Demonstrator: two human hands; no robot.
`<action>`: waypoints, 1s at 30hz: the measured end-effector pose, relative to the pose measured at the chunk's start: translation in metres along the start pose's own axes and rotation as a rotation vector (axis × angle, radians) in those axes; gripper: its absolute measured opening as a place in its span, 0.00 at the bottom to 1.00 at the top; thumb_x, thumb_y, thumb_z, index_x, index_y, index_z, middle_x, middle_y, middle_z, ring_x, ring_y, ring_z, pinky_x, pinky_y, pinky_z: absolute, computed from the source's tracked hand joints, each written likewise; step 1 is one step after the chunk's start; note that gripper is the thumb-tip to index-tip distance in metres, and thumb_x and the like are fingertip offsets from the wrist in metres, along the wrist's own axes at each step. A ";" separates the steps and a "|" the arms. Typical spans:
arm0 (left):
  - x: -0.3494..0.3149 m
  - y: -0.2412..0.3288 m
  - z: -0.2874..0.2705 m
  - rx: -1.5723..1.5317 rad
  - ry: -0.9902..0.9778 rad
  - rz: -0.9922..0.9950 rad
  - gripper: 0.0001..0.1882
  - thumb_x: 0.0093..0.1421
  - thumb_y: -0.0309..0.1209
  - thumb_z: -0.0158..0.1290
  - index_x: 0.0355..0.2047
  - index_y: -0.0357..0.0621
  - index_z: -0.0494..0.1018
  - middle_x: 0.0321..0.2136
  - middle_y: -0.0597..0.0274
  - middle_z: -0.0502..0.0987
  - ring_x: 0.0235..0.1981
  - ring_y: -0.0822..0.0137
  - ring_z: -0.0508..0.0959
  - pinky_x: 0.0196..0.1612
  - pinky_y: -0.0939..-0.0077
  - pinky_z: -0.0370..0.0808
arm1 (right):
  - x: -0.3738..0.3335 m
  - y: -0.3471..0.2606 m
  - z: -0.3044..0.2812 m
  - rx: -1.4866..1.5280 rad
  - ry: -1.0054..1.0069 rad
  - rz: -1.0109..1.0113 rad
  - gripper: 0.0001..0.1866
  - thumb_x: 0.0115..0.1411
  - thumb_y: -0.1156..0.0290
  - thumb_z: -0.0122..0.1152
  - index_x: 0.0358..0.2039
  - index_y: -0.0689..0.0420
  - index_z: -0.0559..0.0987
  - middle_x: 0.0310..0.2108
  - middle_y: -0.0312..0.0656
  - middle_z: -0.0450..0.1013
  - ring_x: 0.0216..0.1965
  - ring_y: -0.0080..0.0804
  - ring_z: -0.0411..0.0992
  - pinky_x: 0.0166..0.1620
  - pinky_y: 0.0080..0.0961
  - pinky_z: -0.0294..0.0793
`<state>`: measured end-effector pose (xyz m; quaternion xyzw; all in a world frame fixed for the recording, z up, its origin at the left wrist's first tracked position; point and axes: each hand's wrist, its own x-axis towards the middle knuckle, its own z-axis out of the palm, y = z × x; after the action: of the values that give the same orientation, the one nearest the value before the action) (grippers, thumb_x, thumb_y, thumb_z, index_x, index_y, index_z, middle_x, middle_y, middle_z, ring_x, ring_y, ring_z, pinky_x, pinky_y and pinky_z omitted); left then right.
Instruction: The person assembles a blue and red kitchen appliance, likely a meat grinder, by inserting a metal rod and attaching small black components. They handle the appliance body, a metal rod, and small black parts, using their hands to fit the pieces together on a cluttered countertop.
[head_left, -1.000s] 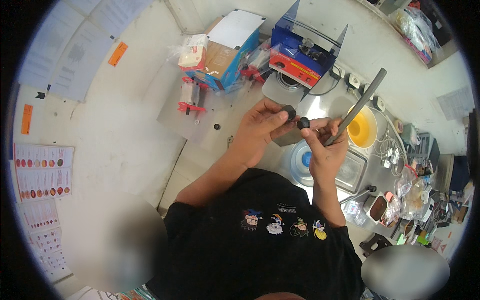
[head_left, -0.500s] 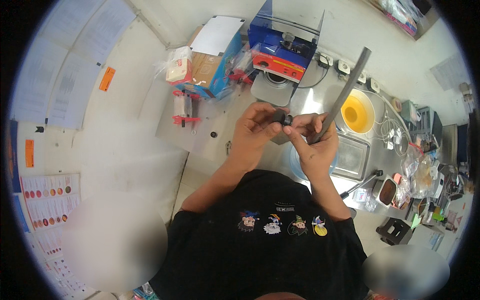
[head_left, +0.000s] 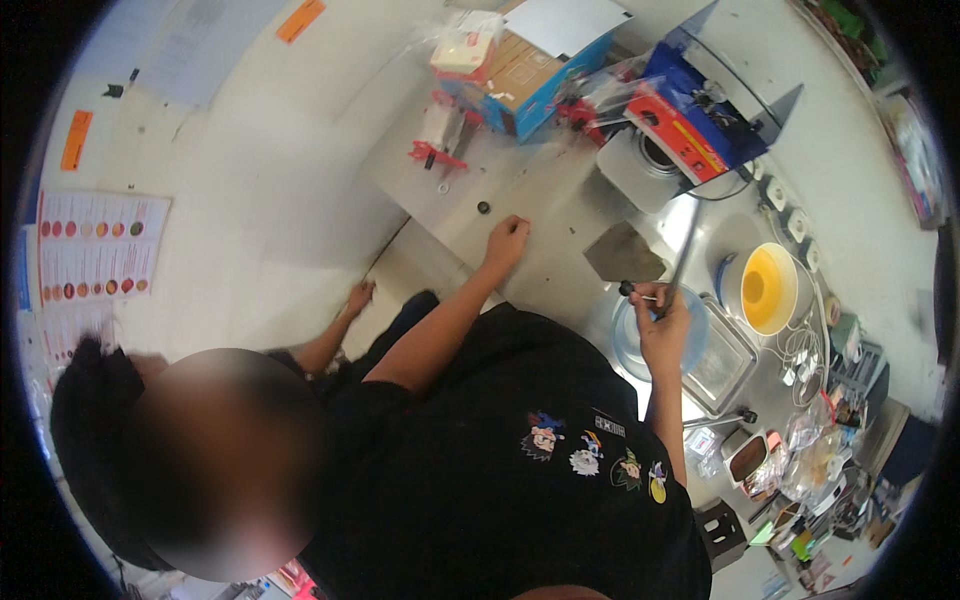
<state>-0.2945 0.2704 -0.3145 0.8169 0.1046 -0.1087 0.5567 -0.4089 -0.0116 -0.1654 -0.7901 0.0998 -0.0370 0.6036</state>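
My left hand point(head_left: 508, 240) reaches down to the worktop with its fingers pinched together; what is between them is hidden. Just left of it lies a small black round cap point(head_left: 484, 208), and beyond that a small pale ring point(head_left: 443, 188). My right hand point(head_left: 664, 328) is closed around a long grey rod point(head_left: 686, 243), which is tilted and smeared by motion. A small black knob-like piece point(head_left: 627, 287) shows at this hand's fingertips. Below the hand is a clear bluish bowl point(head_left: 622, 345); a flat dark grey piece point(head_left: 625, 255) lies beyond it.
A co-worker's hand point(head_left: 362, 293) is at the left. Further back stand a red-and-white holder point(head_left: 438, 130), a blue box point(head_left: 520, 115) and a blue-and-red machine point(head_left: 690, 125). To the right are a yellow-lined bowl point(head_left: 765, 290), a metal tray point(head_left: 728, 375) and cables point(head_left: 800, 350).
My hands have parted. The left let go of the black piece and moved to a spot where a small metal piece lay; the right keeps the rod and black piece. The view has turned.
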 end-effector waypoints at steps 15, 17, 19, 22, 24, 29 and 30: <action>0.071 -0.088 -0.042 0.433 0.366 -0.048 0.24 0.56 0.46 0.68 0.46 0.44 0.80 0.38 0.48 0.81 0.42 0.48 0.81 0.48 0.57 0.78 | 0.062 0.194 0.112 -0.633 -0.341 0.012 0.09 0.60 0.75 0.62 0.39 0.63 0.74 0.30 0.63 0.77 0.36 0.67 0.77 0.40 0.56 0.76; 0.072 -0.091 -0.040 0.294 0.312 -0.084 0.23 0.58 0.45 0.66 0.48 0.45 0.80 0.37 0.52 0.81 0.40 0.55 0.80 0.46 0.62 0.77 | 0.063 0.202 0.113 -0.607 -0.345 0.015 0.09 0.61 0.74 0.62 0.39 0.64 0.74 0.30 0.63 0.77 0.35 0.66 0.77 0.40 0.56 0.76; 0.068 -0.088 -0.040 0.065 0.237 -0.120 0.21 0.63 0.44 0.63 0.50 0.44 0.80 0.35 0.58 0.81 0.37 0.63 0.79 0.42 0.70 0.76 | 0.067 0.201 0.115 -0.602 -0.348 0.019 0.09 0.62 0.73 0.61 0.39 0.64 0.74 0.30 0.64 0.77 0.35 0.66 0.77 0.40 0.56 0.76; 0.057 -0.089 -0.037 -0.537 0.109 -0.296 0.17 0.70 0.42 0.56 0.51 0.45 0.81 0.32 0.68 0.77 0.32 0.75 0.73 0.36 0.79 0.71 | 0.070 0.198 0.117 -0.634 -0.343 0.041 0.09 0.63 0.71 0.60 0.39 0.64 0.75 0.30 0.64 0.77 0.35 0.66 0.78 0.41 0.57 0.76; 0.047 -0.092 -0.038 -0.765 0.049 -0.356 0.16 0.71 0.41 0.54 0.51 0.45 0.81 0.31 0.72 0.75 0.30 0.77 0.70 0.35 0.82 0.68 | 0.072 0.196 0.119 -0.654 -0.330 0.061 0.10 0.64 0.70 0.59 0.38 0.64 0.75 0.30 0.64 0.77 0.35 0.66 0.78 0.40 0.57 0.76; 0.046 -0.105 -0.039 -1.033 -0.025 -0.383 0.17 0.71 0.42 0.54 0.52 0.44 0.80 0.29 0.74 0.72 0.28 0.78 0.67 0.34 0.83 0.66 | 0.072 0.193 0.121 -0.684 -0.259 0.060 0.10 0.62 0.71 0.64 0.36 0.64 0.74 0.29 0.62 0.78 0.33 0.63 0.79 0.37 0.53 0.78; 0.046 -0.100 -0.036 -1.013 -0.031 -0.370 0.17 0.71 0.42 0.53 0.52 0.44 0.79 0.29 0.73 0.72 0.28 0.78 0.67 0.33 0.83 0.66 | 0.072 0.196 0.120 -0.685 -0.234 0.057 0.10 0.61 0.72 0.65 0.36 0.64 0.74 0.28 0.60 0.79 0.32 0.61 0.80 0.36 0.51 0.79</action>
<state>-0.2773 0.3423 -0.4036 0.4123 0.2777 -0.1530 0.8541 -0.3394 0.0383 -0.3903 -0.9423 0.0587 0.1064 0.3120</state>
